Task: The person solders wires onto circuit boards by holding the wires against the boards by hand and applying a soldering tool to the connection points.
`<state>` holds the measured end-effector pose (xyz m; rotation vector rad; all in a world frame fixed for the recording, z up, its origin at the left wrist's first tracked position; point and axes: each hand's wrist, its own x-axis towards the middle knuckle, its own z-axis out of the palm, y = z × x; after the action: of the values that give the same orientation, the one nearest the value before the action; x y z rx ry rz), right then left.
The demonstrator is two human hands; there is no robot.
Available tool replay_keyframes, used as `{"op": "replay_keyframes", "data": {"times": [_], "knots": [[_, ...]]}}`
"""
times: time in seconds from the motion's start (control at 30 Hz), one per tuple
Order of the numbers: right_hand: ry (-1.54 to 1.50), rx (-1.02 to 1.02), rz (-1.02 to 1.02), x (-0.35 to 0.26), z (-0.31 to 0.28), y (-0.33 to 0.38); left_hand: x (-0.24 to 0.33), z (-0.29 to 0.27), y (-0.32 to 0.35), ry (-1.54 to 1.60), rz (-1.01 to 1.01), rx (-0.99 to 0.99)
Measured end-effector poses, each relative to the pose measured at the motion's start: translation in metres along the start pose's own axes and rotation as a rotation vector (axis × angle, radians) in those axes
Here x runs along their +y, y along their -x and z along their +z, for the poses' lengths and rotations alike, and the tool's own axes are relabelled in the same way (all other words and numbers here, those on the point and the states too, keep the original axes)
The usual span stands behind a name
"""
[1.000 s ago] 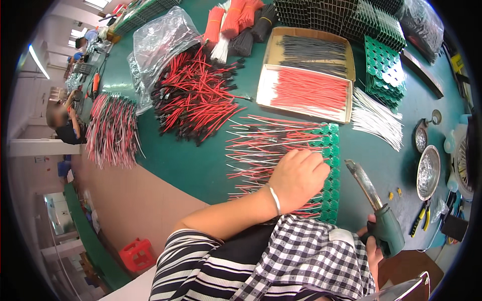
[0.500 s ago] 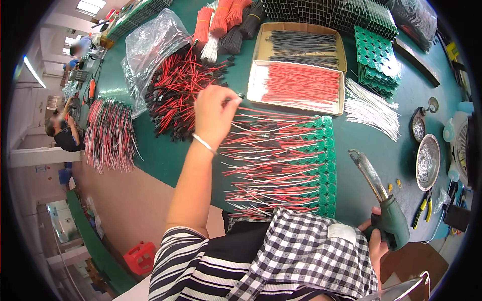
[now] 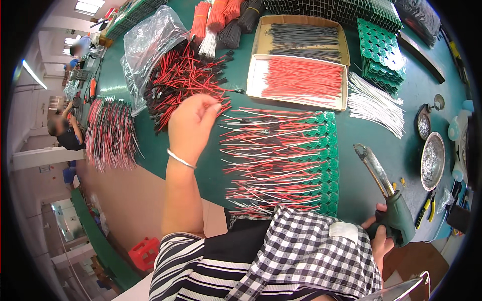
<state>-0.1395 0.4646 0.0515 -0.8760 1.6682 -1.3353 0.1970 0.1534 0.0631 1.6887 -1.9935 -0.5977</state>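
My left hand (image 3: pixel 192 123) is above the table, thumb and fingertips pressed together. It is beside a tangled pile of red and black wires with dark connectors (image 3: pixel 175 83); whatever it pinches, if anything, is too small to make out. My right hand (image 3: pixel 382 243) is wrapped round the dark green handle of a soldering gun (image 3: pixel 398 216), its metal tip pointing up and away to the left. Between my hands lies a panel of round green circuit boards (image 3: pixel 329 165), with rows of red, white and black wires (image 3: pixel 271 173) stretching left from it.
Behind the panel stands a box of cut red and black wires (image 3: pixel 301 80), with loose white wires (image 3: pixel 375 106) beside it. At right are a metal bowl (image 3: pixel 432 161) and pliers (image 3: pixel 426 210). A plastic bag (image 3: pixel 150 42) lies far left. Other people work in the left background.
My left hand has moved left and slightly nearer me, away from the far end of the wire rows. My right hand still holds the soldering gun; the view has shifted slightly.
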Motion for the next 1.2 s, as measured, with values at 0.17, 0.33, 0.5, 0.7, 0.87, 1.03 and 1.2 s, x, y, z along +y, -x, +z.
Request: {"op": "replay_keyframes", "data": {"times": [0.17, 0.33, 0.5, 0.7, 0.87, 1.03, 1.2], "knots": [[0.001, 0.027, 0.009, 0.003, 0.002, 0.001, -0.026, 0.033, -0.004, -0.128, 0.102, -0.016], [0.003, -0.013, 0.000, -0.005, 0.003, 0.001, -0.027, 0.016, -0.013, -0.030, 0.109, 0.022], [-0.038, 0.089, -0.010, -0.007, 0.013, 0.000, 0.040, -0.019, -0.014, -0.255, 0.371, 0.207], [0.176, -0.058, 0.166, -0.033, 0.012, -0.012, 0.100, 0.020, 0.036, -0.019, 0.714, -0.263], [0.359, -0.125, 0.014, -0.027, 0.000, 0.004, 0.094, 0.076, 0.072, 0.113, 0.808, -0.357], [0.430, -0.212, -0.164, -0.022, -0.007, 0.002, 0.093, 0.086, 0.079, 0.120, 0.774, -0.341], [0.606, -0.283, -0.153, -0.032, -0.004, 0.004, 0.092, 0.088, 0.080, 0.107, 0.821, -0.325]]}}
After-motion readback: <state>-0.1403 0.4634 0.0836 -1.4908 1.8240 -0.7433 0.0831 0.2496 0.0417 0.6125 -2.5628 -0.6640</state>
